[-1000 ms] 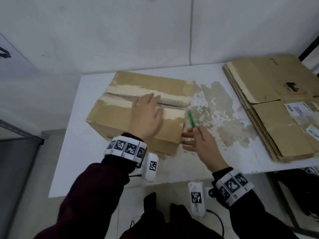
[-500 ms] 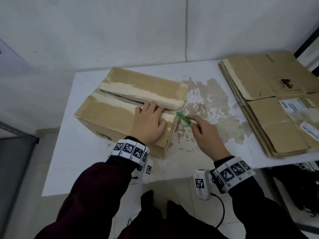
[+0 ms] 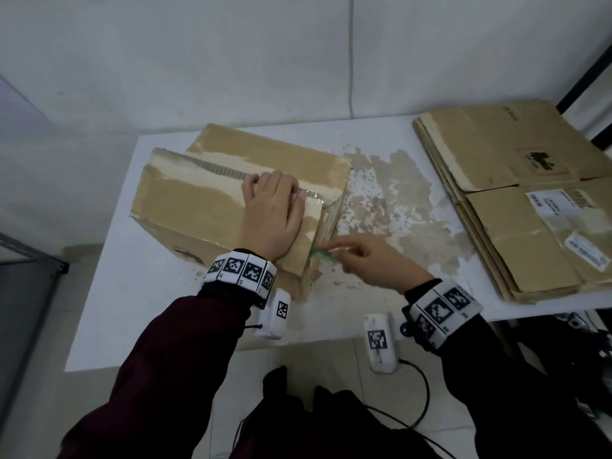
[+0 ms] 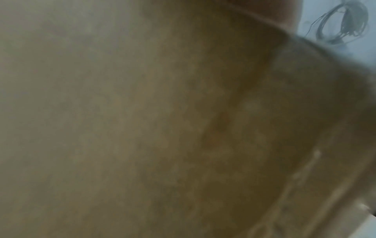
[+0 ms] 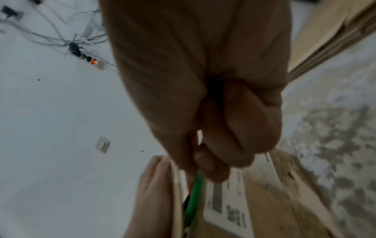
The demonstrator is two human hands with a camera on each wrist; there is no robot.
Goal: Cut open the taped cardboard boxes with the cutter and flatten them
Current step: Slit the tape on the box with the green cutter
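A brown cardboard box point(image 3: 192, 207) with a torn pale strip along its top seam sits on the white table point(image 3: 132, 293). My left hand point(image 3: 273, 215) lies palm down on the box's top near its right end, fingers over the clear tape. My right hand point(image 3: 361, 260) grips a green cutter point(image 3: 323, 254) against the box's right end, at the upper edge near the front corner. In the right wrist view the curled fingers point(image 5: 213, 162) hold the green cutter point(image 5: 195, 194) along the box point(image 5: 264, 201) edge. The left wrist view shows only blurred brown cardboard point(image 4: 142, 128).
A stack of flattened cardboard boxes point(image 3: 516, 200) lies on the table's right side. The tabletop between is worn with brown patches point(image 3: 390, 200). A wall runs behind the table. A dark frame point(image 3: 29, 256) stands at the left; cables lie on the floor below.
The box has swung its right end nearer to me. My right hand has drawn the cutter down the right end edge from the top seam toward the front corner. My left hand stays on top.
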